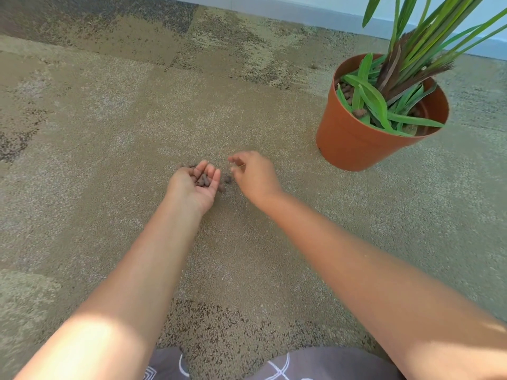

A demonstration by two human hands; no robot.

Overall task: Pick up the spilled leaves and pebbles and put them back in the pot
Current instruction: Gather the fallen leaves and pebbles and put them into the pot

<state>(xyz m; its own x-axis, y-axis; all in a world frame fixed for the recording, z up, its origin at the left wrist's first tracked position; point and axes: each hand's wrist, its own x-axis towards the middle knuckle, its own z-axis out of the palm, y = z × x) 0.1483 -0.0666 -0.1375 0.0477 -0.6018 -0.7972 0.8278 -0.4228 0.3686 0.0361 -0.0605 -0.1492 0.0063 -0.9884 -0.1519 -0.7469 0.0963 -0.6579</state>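
At the bottom edge of the frame a strip of grey patterned fabric (315,366) shows, the person's clothing, and from either side of it two bare forearms reach up toward the middle of the picture over a mottled tan carpet (109,133).

The left hand (196,185) lies palm up just left of centre, fingers curled into a loose cup – it is not closed, but it cradles a small heap of brown pebbles (202,180) in the palm. A few more pebbles sit on the carpet right beside it: a little cluster (189,166) past the fingertips and some loose ones (227,180) in the gap between the two hands.

The right hand (253,174) hovers just right of centre, back toward the camera, fingers bent and drawn down toward those loose pebbles. Its thumb and forefinger are close together, yet the blur keeps me from telling whether anything is pinched between them.

Further off, in the upper right of the frame, a terracotta-coloured plastic pot (354,138) stands upright on the carpet, well apart from both hands. Inside it, green strap-shaped leaves (370,97) lie piled across the surface, with more brown pebbles showing at the left inner edge, and a plant (411,45) with long narrow blades rises out of it past the top of the picture.

Behind the pot, along the top edge, a pale blue wall (343,6) meets the carpet.
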